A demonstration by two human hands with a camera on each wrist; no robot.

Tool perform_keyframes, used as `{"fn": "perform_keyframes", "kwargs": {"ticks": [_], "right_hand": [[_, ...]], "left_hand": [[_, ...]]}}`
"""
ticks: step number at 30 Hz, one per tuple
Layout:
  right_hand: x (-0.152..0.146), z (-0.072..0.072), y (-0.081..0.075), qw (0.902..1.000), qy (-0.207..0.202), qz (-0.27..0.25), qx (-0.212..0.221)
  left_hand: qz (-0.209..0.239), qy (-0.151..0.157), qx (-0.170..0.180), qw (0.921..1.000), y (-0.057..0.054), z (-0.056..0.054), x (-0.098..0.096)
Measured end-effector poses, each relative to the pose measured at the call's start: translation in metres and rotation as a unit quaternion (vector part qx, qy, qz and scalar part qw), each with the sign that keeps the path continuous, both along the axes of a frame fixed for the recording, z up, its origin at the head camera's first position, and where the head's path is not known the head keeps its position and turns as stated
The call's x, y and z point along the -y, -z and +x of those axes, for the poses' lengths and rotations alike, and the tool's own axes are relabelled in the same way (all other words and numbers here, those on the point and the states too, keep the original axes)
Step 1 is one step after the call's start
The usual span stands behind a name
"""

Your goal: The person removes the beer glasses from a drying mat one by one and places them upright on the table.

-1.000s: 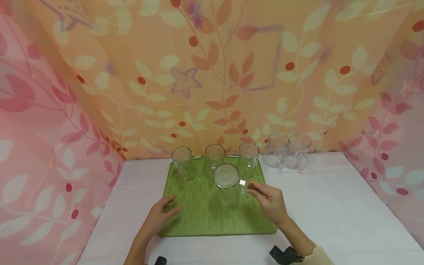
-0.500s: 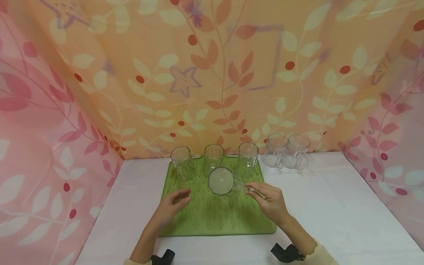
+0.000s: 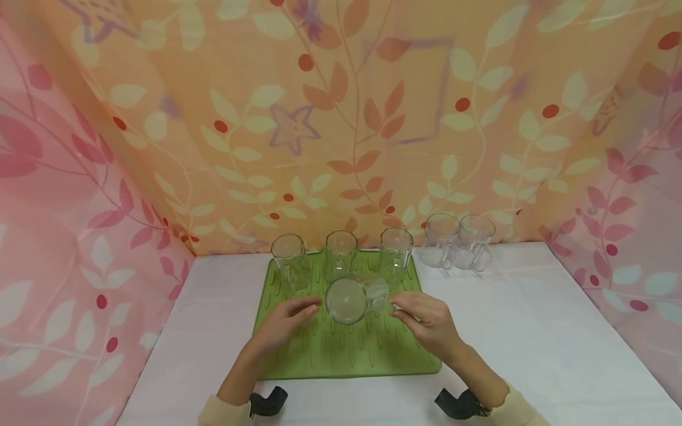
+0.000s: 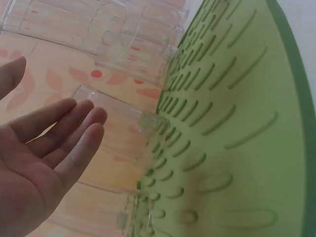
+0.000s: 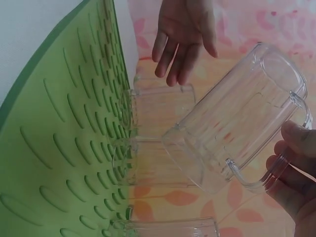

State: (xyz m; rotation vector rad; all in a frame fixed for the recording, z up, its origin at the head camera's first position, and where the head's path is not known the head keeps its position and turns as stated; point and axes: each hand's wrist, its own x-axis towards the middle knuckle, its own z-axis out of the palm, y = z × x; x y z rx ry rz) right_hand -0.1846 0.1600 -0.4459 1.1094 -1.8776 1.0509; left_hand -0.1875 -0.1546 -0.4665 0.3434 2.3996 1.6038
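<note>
The right hand [image 3: 430,324] grasps in its fingers the handle [image 5: 248,184] of a tilted mug [image 3: 346,302] above the mat [image 3: 346,358]; the left hand [image 3: 282,325], fingers released, is just left of the mug.

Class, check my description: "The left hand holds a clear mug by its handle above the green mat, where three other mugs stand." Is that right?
Not quite: the wrong hand is named. The right hand holds the clear mug by its handle, as the right wrist view shows, above the green mat, where three other mugs stand.
</note>
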Motion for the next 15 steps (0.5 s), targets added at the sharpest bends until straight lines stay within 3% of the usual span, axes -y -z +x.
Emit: {"fn": "perform_keyframes", "kwargs": {"ticks": [7,15], "right_hand": [[0.003,-0.001,0.001,0.9982,-0.014,0.002,-0.058],[0.009,0.000,0.005,0.9952,-0.020,0.011,-0.096]], "left_hand": [[0.047,0.042,0.050,0.9968,-0.005,-0.011,-0.005],[0.091,0.047,0.096,0.9901,-0.012,-0.022,-0.009]]}}
